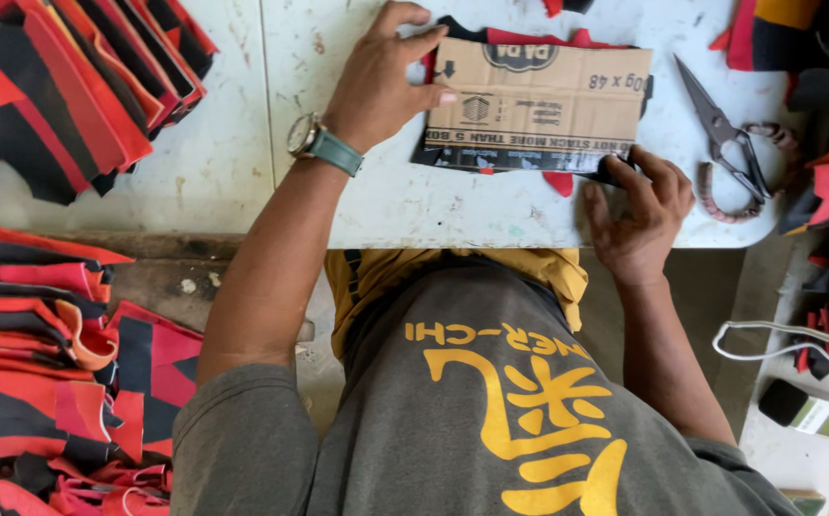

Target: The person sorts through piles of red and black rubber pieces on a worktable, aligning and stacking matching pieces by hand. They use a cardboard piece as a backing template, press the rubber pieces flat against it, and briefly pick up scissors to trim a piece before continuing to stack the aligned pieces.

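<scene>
Brown rectangular cardboard template (538, 96) could've slid off the black-and-red fabric (529, 161): my left hand (386, 81) only pinched its edge, right hand (639, 215) fingertip-pressed its corner.

Head camera, steeply down, close

a worn white surface (242, 162) with scuffs and stains fills the upper view under soft daylight. below its near edge lies a dull grey concrete floor (710, 287); right of that edge, the floor is paler.
</scene>
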Demonstrator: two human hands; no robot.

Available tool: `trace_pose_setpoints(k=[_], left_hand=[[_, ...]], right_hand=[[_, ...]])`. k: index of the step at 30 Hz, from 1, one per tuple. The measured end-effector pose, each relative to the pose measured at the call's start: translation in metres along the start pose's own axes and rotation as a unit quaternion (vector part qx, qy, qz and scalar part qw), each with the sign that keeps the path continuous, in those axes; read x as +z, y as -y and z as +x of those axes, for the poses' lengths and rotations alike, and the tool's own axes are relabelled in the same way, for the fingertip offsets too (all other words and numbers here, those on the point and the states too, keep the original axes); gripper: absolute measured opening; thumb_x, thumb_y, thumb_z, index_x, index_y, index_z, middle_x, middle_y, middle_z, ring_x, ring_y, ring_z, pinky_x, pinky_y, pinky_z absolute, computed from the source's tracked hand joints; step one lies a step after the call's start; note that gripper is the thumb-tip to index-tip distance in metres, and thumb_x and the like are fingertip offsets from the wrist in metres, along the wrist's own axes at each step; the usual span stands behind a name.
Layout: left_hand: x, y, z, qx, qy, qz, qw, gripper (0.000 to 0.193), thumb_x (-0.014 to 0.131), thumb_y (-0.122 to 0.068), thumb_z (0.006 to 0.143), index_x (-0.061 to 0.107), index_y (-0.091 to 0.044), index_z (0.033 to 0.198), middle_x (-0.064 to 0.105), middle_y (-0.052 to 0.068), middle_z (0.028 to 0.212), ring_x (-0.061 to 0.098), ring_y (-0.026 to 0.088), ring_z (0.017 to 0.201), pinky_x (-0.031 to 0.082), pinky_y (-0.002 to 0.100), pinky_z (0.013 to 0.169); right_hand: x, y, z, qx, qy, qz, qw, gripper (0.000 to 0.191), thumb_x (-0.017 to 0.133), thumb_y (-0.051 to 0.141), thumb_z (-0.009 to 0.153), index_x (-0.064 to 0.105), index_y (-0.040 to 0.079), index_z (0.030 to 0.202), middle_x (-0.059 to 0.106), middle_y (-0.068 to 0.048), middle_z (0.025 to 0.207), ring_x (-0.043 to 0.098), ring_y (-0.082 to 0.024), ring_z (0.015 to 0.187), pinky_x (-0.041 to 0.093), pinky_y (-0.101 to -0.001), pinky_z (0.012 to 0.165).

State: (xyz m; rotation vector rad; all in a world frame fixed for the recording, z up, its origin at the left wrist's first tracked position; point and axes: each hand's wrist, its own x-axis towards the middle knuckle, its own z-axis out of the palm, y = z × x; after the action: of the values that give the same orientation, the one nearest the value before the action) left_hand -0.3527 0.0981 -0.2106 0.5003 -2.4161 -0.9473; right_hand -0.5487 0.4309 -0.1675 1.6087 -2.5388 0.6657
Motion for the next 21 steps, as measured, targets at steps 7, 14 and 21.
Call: trace_pose_setpoints(k=[7,14,21], left_hand=[[0.002,-0.040,0.008,0.108,0.070,0.168,0.977,0.061,0.080,-0.004,0.083,0.067,-0.022,0.140,0.045,0.012,0.151,0.066,0.021,0.109,0.050,0.044,0.108],[0.022,-0.092,0.027,0.026,0.231,0.162,0.959,0.028,0.073,-0.013,0.094,0.070,-0.012,0.121,0.048,0.010,0.152,0.070,0.026,0.106,0.059,0.040,0.090],[0.034,-0.140,0.055,-0.021,0.290,0.261,0.921,0.067,0.073,-0.019,0.083,0.051,-0.018,0.146,0.045,0.023,0.131,0.068,0.029,0.083,0.057,0.043,0.069]], right_hand=[[-0.002,0.022,-0.002,0.007,-0.022,-0.070,0.997,0.040,0.081,0.014,0.096,0.073,0.012,0.135,0.058,-0.012,0.131,0.049,-0.036,0.127,0.037,-0.0501,0.110],[-0.007,0.020,-0.004,0.020,-0.034,-0.026,0.999,0.043,0.082,0.018,0.094,0.073,0.016,0.136,0.058,-0.010,0.123,0.051,-0.033,0.118,0.038,-0.0481,0.104],[-0.011,0.021,0.001,0.024,-0.045,0.014,0.999,0.043,0.081,0.020,0.091,0.073,0.015,0.133,0.058,-0.009,0.121,0.053,-0.033,0.117,0.037,-0.0484,0.104]])
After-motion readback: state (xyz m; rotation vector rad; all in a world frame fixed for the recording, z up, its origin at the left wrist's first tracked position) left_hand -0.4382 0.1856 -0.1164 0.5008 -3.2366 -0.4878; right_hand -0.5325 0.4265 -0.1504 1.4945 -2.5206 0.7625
